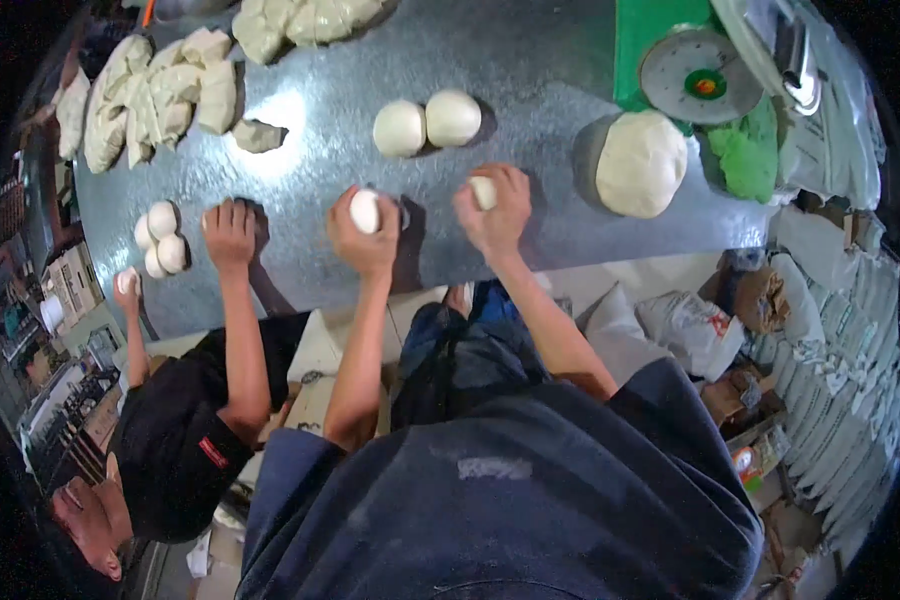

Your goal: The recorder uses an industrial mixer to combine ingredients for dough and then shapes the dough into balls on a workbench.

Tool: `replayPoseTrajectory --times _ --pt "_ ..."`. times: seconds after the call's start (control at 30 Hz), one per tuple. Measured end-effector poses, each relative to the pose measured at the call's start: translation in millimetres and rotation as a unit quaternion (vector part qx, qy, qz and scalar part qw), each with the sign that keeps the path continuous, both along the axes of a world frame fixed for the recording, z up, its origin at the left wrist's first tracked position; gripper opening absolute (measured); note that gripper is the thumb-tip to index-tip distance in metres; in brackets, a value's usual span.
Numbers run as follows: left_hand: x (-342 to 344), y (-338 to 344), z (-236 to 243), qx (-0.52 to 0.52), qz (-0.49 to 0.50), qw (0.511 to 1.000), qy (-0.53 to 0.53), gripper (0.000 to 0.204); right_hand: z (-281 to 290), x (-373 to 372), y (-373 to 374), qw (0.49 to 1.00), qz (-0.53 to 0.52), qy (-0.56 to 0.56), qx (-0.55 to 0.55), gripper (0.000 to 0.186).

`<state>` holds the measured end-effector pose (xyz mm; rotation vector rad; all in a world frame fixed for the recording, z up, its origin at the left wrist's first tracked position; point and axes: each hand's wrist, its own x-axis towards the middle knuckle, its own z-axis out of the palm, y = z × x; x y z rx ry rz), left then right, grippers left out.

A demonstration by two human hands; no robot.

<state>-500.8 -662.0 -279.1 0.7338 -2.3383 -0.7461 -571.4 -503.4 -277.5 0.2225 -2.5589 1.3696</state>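
Note:
Under my left hand (363, 240) is a white dough ball (365, 211), the fingers curled round it on the metal table (530, 70). My right hand (500, 208), a little smeared by motion, cups a second dough ball (483, 192) against the tabletop. Just beyond my hands, two smooth dough balls (426, 126) rest touching each other. Farther right sits a large round lump of dough (642, 164), apart from my right hand.
At my left a co-worker (175, 440) works dough too, beside several small balls (160, 238). Cut dough pieces (160, 95) lie at the far left, more dough (305, 22) at the back. A green dial scale (700, 75) and green plastic bag (747, 150) stand far right; stacked sacks (835, 400) below.

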Motion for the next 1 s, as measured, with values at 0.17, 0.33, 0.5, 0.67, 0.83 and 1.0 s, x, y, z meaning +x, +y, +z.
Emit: replayPoseTrajectory --times 0.17,0.33,0.5,0.67,0.83,1.0 --pt "79 14 1 -0.015 -0.165 0.986 -0.027 0.039 -3 39 68 0.985 0.154 -0.074 -0.033 0.024" --pt "39 -20 -7 0.155 -0.098 0.983 0.009 0.043 -8 5 23 0.996 0.077 0.0 -0.039 0.048" --pt "118 30 -21 0.152 -0.039 0.987 -0.033 0.07 8 124 34 0.979 0.147 -0.139 -0.01 0.063" --pt "41 31 38 0.193 -0.036 0.98 0.018 0.076 54 48 20 0.997 0.029 -0.06 -0.039 0.06" --pt "7 38 24 0.108 -0.066 0.988 -0.084 0.077 36 5 25 0.983 0.081 -0.163 -0.021 0.056" --pt "-47 26 36 0.331 0.062 0.934 -0.121 0.07 45 -54 -23 0.965 -0.007 -0.263 0.02 0.066"
